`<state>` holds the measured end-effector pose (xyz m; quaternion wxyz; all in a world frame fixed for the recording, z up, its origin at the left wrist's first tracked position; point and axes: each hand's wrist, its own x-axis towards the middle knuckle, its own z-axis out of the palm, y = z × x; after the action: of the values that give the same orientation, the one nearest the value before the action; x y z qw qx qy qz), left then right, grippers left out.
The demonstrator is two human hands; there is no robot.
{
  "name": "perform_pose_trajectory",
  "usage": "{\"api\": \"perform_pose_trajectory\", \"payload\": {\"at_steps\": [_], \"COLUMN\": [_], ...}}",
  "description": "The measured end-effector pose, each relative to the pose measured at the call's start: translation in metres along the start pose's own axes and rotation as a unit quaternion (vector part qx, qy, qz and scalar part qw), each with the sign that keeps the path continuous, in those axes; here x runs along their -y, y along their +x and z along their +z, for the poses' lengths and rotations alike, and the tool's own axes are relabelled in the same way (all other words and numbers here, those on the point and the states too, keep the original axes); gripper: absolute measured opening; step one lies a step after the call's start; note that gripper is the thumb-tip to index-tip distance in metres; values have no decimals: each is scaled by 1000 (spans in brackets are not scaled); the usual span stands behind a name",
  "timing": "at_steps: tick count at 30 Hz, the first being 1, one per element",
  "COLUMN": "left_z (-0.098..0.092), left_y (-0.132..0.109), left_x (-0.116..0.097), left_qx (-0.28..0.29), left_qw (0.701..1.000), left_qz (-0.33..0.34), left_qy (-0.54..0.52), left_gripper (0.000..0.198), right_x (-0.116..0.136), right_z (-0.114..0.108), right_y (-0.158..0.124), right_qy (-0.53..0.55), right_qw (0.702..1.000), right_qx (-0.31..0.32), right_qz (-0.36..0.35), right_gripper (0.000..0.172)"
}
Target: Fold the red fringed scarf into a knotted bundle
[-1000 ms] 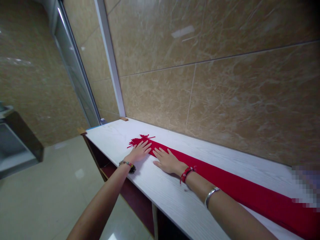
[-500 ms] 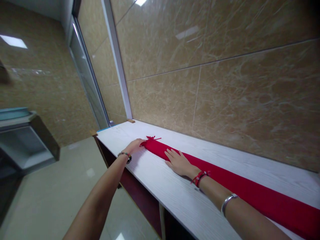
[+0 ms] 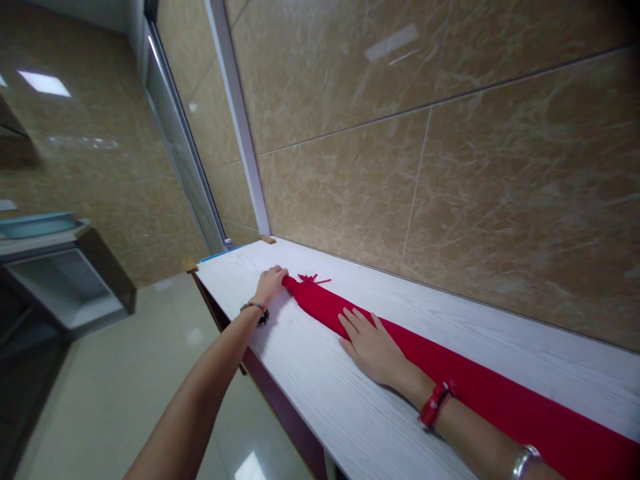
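A long red scarf (image 3: 324, 308), folded into a narrow strip, runs along the white wood-grain tabletop (image 3: 305, 373) and out of view at the right. My left hand (image 3: 271, 281) is closed on its far left end, where the cloth is drawn into a thin point. Behind that end, a red fringe (image 3: 311, 279) lies loose on the board. Farther right, my right hand (image 3: 373, 343) rests flat across the scarf with its fingers spread.
Brown marble-patterned tiles (image 3: 340, 180) cover the wall along the table's back edge. Small wooden blocks (image 3: 267, 239) sit at the table's far corners. At the left, a light blue basin (image 3: 40, 225) stands on a cabinet above the tiled floor (image 3: 165, 347).
My left hand has drawn the scarf's end outward, stretching it to a point away from the fringe. The right hand stays flat on the cloth. The view has shifted slightly.
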<state>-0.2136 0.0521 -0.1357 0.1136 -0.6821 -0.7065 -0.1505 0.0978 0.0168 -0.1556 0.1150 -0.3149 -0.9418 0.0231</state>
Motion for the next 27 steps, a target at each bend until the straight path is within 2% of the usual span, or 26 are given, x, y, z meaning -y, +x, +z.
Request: {"api": "perform_pose_trajectory", "payload": {"at_steps": [3, 5, 7, 9, 11, 14, 17, 20, 24, 27], "left_z": [-15, -22, -25, -24, -20, -10, -3, 0, -1, -7], "left_y": [1, -2, -5, -8, -8, -1, 8, 14, 15, 12], "left_x": [16, 18, 10, -4, -19, -34, -39, -35, -6, 19], "left_qx": [-4, 25, 74, 107, 111, 90, 63, 46, 35, 7], "left_qw": [1000, 999, 990, 973, 960, 954, 954, 960, 981, 991], "left_qz": [2, 45, 121, 202, 256, 285, 289, 272, 183, 116], "left_qy": [1, -9, -24, -38, -37, 4, 40, 52, 61, 63], "left_gripper": [41, 57, 69, 67, 55, 43, 34, 31, 31, 36], "right_x": [2, 2, 2, 2, 2, 2, 2, 1, 1, 1], "right_z": [-1, -2, -1, 0, 1, 2, 2, 3, 2, 1], "right_y": [0, 0, 0, 1, 1, 1, 1, 1, 1, 2], "right_qy": [3, 6, 7, 3, -2, -3, -1, -1, 3, 7], "right_qw": [1000, 1000, 1000, 1000, 1000, 1000, 1000, 1000, 1000, 1000], "right_qx": [1, 1, 1, 0, -1, -2, -5, -6, -5, -7], "right_qz": [7, 11, 12, 13, 15, 14, 10, 11, 8, 10], "right_gripper": [53, 52, 52, 52, 52, 51, 50, 50, 51, 50]}}
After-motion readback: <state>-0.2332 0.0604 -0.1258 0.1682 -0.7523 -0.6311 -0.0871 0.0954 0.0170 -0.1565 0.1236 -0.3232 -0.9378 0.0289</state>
